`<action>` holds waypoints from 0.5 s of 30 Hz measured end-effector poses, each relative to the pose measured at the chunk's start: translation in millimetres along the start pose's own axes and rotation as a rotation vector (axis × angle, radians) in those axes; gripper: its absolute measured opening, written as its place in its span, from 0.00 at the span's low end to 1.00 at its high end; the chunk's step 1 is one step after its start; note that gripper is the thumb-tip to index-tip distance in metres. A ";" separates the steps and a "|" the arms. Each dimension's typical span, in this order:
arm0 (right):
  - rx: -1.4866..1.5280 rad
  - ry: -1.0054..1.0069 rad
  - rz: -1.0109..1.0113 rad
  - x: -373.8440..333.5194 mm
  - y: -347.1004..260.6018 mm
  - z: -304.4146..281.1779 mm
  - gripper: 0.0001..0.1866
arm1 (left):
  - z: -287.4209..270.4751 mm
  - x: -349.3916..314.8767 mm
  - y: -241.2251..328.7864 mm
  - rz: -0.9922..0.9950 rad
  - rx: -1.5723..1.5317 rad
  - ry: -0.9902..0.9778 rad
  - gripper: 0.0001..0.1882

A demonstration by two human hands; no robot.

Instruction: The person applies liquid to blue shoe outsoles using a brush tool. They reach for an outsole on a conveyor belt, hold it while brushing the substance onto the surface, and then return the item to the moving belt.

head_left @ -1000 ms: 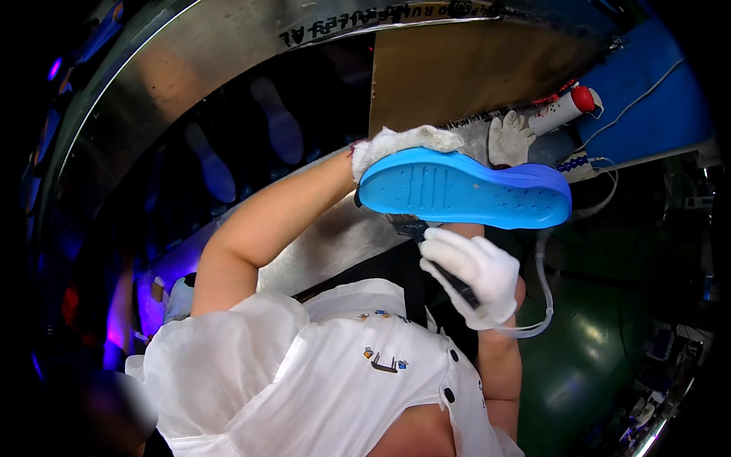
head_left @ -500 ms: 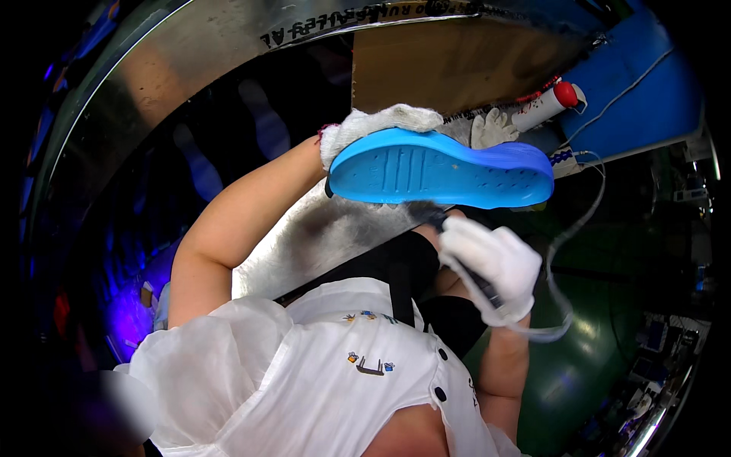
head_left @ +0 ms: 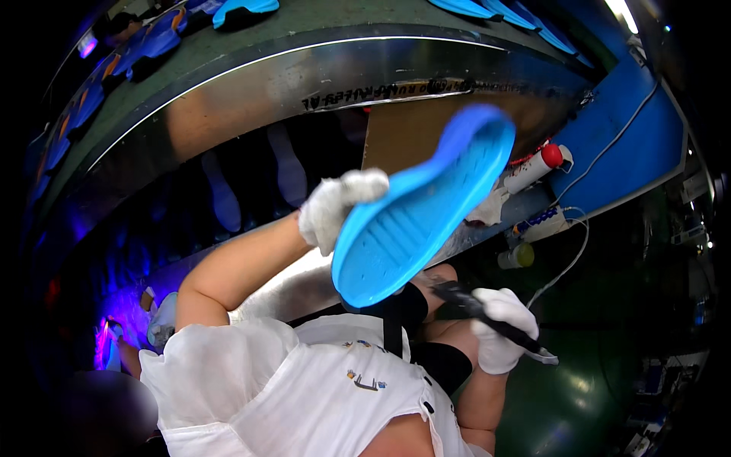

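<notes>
Fingers of the left hand point(head_left: 335, 209) gripped the blue sole point(head_left: 422, 209); the right hand point(head_left: 499, 327) clasped a dark tool point(head_left: 487, 316).
Within 1 second the sole had tipped from level to steeply tilted, its tread facing the person for inspection.

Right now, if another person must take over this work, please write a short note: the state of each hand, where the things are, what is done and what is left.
Left hand: gloved, raised, gripping the blue shoe sole at its edge; the sole is tilted, ribbed face toward the camera.
Right hand: gloved, low near the body, closed on a dark pen-like tool with a cord; its tip is off the sole.
Nearby: white bottle with red cap on the blue bench; more blue soles lie on the belt above.
Done: sole picked up, tool in hand.
Left: whether the sole has been worked cannot be told; no marks are visible.
</notes>
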State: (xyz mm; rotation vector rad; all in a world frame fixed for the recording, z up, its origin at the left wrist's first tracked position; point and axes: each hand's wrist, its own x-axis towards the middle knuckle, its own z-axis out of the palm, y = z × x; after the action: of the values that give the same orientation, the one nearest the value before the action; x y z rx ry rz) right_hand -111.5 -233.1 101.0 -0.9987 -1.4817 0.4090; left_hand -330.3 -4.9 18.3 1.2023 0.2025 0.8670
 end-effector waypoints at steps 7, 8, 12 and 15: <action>0.022 0.141 0.111 -9.3 28.4 2.3 0.19 | 90.4 100.4 212.5 0.132 1.331 0.043 0.22; 0.050 0.113 0.114 -8.9 30.4 5.0 0.19 | 93.6 97.5 234.8 0.133 1.783 0.114 0.22; 0.084 0.135 0.253 -21.3 33.2 -1.4 0.15 | 72.4 90.9 260.2 -0.355 2.343 0.283 0.22; 0.119 0.160 0.274 -23.2 34.4 3.2 0.13 | 30.6 55.7 260.7 -0.517 2.337 0.626 0.18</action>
State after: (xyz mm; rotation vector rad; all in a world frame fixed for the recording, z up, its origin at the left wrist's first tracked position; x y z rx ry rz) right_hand -105.5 -230.6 59.8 -1.1158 -1.1677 0.5920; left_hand -400.0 34.4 274.4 2.5913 2.3905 0.1188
